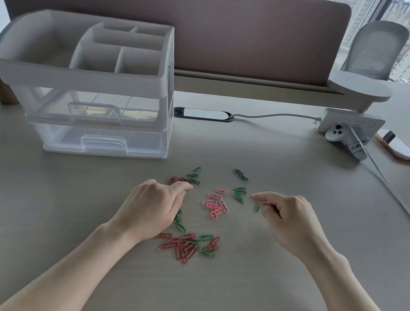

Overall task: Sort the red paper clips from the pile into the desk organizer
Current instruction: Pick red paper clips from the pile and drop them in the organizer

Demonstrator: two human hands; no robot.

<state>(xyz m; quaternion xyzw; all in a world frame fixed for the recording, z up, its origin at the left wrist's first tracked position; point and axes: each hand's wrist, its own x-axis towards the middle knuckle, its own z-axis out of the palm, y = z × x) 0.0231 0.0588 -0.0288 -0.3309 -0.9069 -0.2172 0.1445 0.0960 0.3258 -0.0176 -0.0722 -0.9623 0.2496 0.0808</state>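
Red, pink and green paper clips lie scattered on the desk between my hands. One red clip pile (181,246) sits by my left wrist, mixed with a few green ones. A few red clips (176,178) show just behind my left hand (153,208), whose fingers are curled shut with thumb against index. Pink clips (215,205) lie in the middle. My right hand (286,217) has its fingers pinched together; a green clip (258,207) sits right under the fingertips, and I cannot tell if it is gripped. The white desk organizer (80,76), with open top compartments and clear drawers, stands at the back left.
Green clips (239,194) lie left of my right hand, and more green clips (240,174) lie further back. A power strip (349,121), a white controller (347,141) and a cable (396,198) occupy the right side. A dark oval device (203,114) lies by the partition, and a phone (397,147) lies far right.
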